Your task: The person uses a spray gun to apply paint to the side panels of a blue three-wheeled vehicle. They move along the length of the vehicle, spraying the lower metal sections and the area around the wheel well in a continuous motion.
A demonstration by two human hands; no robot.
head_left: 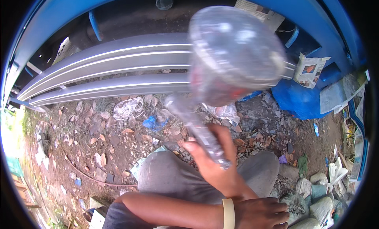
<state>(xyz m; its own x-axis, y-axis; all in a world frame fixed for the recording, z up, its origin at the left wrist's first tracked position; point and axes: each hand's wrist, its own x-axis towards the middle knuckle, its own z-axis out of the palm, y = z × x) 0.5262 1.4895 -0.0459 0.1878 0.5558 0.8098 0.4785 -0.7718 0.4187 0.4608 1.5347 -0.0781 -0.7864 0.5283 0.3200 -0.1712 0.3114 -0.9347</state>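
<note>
A folded newspaper sheet is lying at two o'clock against the blue wall. The right hand is gripping, fingers wrapped tight, a crushed clear plastic bottle rising toward twelve. The left hand, wristband beside it, is resting loosely curled on the grey-trousered knee, holding nothing. Grey metal rails are lying at ten, above littered dirt.

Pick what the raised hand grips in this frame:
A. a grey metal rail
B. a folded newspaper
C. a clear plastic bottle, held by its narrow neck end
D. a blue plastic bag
C. The right hand wraps around the narrow end of the clear plastic bottle, whose wide base is lifted toward the camera; the left hand, a pale band on its wrist, rests low near the knees.
</note>
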